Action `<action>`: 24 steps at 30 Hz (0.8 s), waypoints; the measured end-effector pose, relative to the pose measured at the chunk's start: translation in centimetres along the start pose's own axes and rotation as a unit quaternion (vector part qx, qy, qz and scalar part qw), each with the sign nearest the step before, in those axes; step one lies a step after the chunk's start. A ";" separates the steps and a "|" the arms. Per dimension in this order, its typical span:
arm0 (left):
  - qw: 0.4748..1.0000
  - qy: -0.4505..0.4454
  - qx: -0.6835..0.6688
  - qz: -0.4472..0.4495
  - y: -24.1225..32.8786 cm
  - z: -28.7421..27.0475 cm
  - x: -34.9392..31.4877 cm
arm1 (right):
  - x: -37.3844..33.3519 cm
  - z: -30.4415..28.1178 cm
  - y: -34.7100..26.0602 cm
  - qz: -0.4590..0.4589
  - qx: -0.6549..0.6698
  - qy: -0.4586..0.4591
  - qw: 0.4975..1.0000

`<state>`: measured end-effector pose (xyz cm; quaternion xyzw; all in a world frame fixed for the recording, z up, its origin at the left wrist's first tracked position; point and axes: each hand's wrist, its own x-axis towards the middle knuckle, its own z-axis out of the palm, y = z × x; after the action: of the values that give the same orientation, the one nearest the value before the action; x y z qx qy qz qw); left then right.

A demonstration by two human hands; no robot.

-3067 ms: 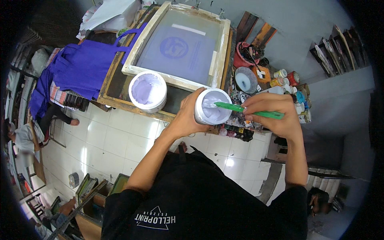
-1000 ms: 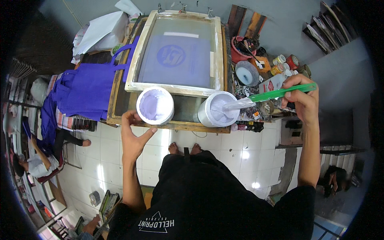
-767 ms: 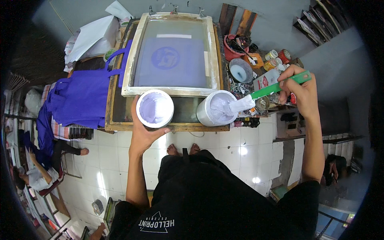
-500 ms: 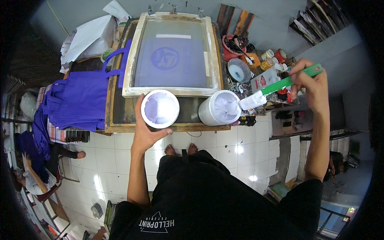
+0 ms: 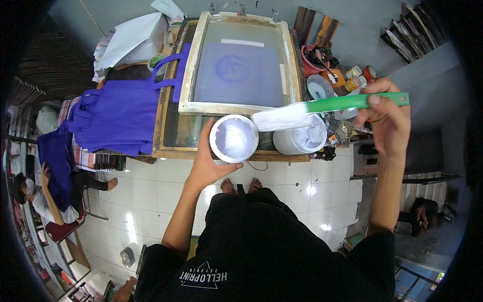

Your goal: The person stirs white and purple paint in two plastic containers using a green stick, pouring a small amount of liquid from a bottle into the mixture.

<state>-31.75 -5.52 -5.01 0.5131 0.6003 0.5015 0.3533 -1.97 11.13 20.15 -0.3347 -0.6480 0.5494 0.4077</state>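
Note:
My left hand (image 5: 207, 168) grips a white plastic tub (image 5: 217, 137) by its side; pale lilac-white paste coats its inside. In my right hand (image 5: 386, 118) is a spatula (image 5: 337, 103) with a green handle. Thick white paste covers the spatula's blade (image 5: 284, 117). Its tip reaches the rim of the tub in my left hand; whether they touch I cannot tell. The blade crosses above a second white tub (image 5: 286, 144), which lies tilted near the table's front edge with similar paste inside.
Behind the tubs, a wooden-framed printing screen (image 5: 294, 90) lies over a purple bag on the table (image 5: 171, 143). Purple bags (image 5: 121, 116) are stacked at left. A red bucket (image 5: 308, 63), a bowl (image 5: 318, 88) and paint jars (image 5: 354, 83) crowd the right. A seated person (image 5: 50, 201) handles purple fabric far left.
My right hand has swung the spatula's blade leftward, from the second tub's mouth to the rim of the held tub. The whole view has shifted slightly.

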 end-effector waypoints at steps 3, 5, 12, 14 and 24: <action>0.999 0.021 -0.031 0.009 0.0 -0.1 -0.9 | -0.9 4.9 0.2 -0.049 -0.069 -0.066 0.994; 0.998 0.022 -0.043 0.031 -0.9 -0.3 -0.9 | -1.0 7.7 0.7 -0.068 -0.136 -0.148 0.977; 0.992 -0.125 -0.003 0.029 -0.2 -5.2 2.2 | 1.9 12.6 5.5 -0.025 -0.316 -0.311 0.896; 0.996 -0.062 0.009 0.069 -0.8 -5.4 1.6 | 2.5 13.1 5.4 -0.093 -0.360 -0.334 0.867; 0.995 -0.002 -0.074 0.072 -0.6 -0.9 2.0 | 4.2 16.1 4.9 -0.321 -0.674 -0.454 0.486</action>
<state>-33.22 -3.81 -5.21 0.5282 0.5228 0.5675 0.3545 -18.37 8.61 14.94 0.0200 -0.9778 -0.1489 -0.1459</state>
